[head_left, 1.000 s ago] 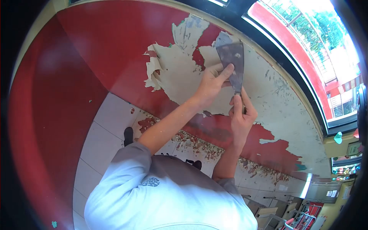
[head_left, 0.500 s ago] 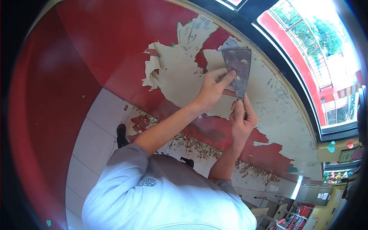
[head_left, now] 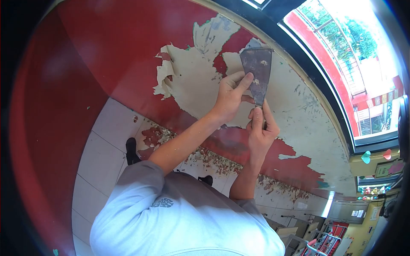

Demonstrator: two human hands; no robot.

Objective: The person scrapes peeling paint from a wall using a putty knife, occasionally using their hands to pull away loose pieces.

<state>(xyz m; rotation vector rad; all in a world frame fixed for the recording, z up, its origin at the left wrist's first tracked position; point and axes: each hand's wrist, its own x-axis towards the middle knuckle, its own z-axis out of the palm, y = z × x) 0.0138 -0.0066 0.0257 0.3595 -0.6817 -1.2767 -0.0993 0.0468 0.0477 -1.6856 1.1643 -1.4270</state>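
Note:
A broad scraper [head_left: 258, 64] with a worn, paint-flecked metal blade is held up against the wall, its wide edge at the top. My right hand [head_left: 261, 126] is closed round its handle, which the fingers mostly hide. Higher up, my left hand [head_left: 232, 93] grips the left side of the blade, thumb lying on its face. Behind both hands the wall [head_left: 188, 81] shows a large pale patch where red paint has come away. Ragged, curling paint [head_left: 164, 74] hangs at the patch's left border. Whether the blade edge touches the wall is hard to tell.
Red paint [head_left: 124, 47] covers the wall further left. A dark-framed window [head_left: 341, 77] curves along the upper right. Paint chips [head_left: 213, 164] litter the tiled floor [head_left: 100, 160] along the wall's foot, near my shoes [head_left: 131, 150]. Racks and furniture [head_left: 324, 243] stand at the lower right.
Both hands and the scraper appear slightly further left and up, and the whole view has shifted a little the same way. The grip on the scraper looks the same.

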